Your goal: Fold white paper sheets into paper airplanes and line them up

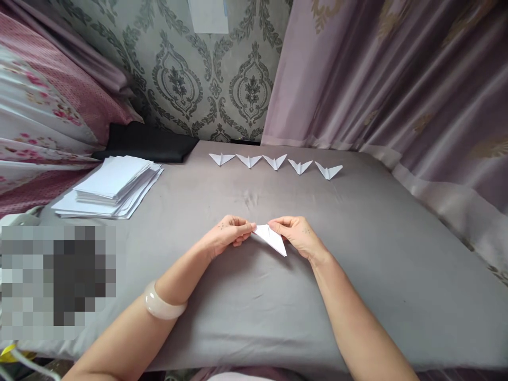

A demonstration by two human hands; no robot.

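paper point(273, 239) pinched by left hand point(229, 235) and right hand point(297, 236) (both grasping) | risk: crease may be skewed if grip is shifted | five planes point(274, 162) far

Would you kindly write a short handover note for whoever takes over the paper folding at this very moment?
Left hand and right hand: both pinch the half-folded white paper, held low over the grey cloth.
Done: five folded paper planes lie in a row at the far edge.
Left: the piece in hand is not yet shaped like those five; a stack of flat sheets sits far left, untouched.
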